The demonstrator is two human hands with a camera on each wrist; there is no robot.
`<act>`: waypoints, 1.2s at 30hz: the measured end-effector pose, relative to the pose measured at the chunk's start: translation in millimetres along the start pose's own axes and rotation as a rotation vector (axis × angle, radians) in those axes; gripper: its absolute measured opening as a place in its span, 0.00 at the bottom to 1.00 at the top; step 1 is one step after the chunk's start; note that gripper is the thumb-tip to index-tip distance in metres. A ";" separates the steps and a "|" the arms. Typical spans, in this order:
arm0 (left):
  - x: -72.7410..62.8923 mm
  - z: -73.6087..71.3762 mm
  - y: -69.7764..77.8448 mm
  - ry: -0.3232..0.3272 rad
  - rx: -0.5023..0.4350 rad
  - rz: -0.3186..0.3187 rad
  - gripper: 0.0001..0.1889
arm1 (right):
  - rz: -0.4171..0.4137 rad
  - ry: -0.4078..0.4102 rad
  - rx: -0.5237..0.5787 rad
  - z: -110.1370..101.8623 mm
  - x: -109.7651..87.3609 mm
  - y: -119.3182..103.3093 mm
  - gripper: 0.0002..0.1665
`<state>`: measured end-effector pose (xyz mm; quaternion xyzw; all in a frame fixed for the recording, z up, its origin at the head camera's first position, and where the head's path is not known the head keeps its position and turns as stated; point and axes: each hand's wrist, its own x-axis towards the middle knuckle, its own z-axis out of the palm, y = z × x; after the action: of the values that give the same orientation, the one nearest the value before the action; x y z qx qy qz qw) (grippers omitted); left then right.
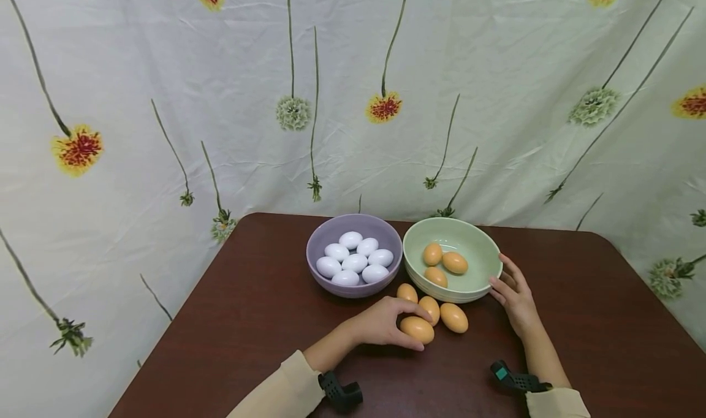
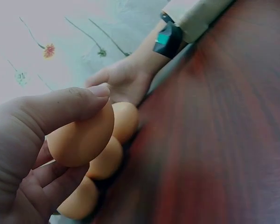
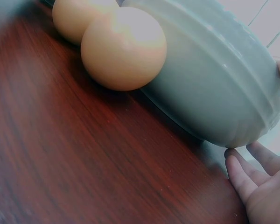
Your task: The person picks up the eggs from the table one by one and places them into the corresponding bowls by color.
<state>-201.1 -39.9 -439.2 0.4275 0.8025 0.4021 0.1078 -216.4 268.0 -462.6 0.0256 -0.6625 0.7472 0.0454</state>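
Note:
My left hand (image 1: 386, 324) pinches a brown egg (image 1: 417, 330) between thumb and fingers, low over the table; in the left wrist view the thumb lies across this egg (image 2: 84, 140). Three more brown eggs sit just beyond it, one of them (image 1: 455, 318) nearest my right hand. Behind them stands a green bowl (image 1: 482, 246) with three brown eggs (image 1: 455, 262) inside. At the bowl's right side rests my right hand (image 1: 515, 295), fingers spread and fairly straight. Its fingertips (image 3: 233, 156) touch the bowl's outer wall (image 3: 214, 102) in the right wrist view.
Left of the green bowl, and close against it, a purple bowl (image 1: 314, 252) holds several white eggs (image 1: 355, 263). Both bowls stand toward the far edge of the dark wooden table (image 1: 265, 295). A flower-printed cloth (image 1: 242, 87) hangs behind the table.

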 end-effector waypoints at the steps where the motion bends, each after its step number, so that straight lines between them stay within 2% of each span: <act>1: 1.5 -2.5 1.0 -0.002 0.005 0.000 0.23 | 0.000 0.000 -0.002 -0.5 -0.1 0.4 0.36; 8: 12.5 -17.7 5.2 0.004 0.075 0.031 0.24 | 0.005 0.001 0.006 0.5 0.4 1.2 0.36; 13: 21.3 -27.7 9.2 0.007 0.060 0.052 0.23 | 0.007 0.001 0.006 0.7 0.7 1.1 0.36; 18: 29.9 -35.2 15.0 0.013 0.035 0.039 0.23 | 0.003 0.005 0.012 0.6 1.8 1.3 0.37; 28: 53.9 -37.6 27.6 0.011 0.010 0.045 0.24 | 0.001 0.005 -0.003 -0.4 1.8 1.6 0.37; 36: 72.0 -34.6 23.6 0.053 -0.018 -0.028 0.25 | 0.008 0.001 -0.015 -0.7 1.8 1.4 0.38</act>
<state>-248.8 3.9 -386.9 0.4046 0.8073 0.4187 0.0960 -218.3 268.6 -463.9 0.0223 -0.6681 0.7425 0.0429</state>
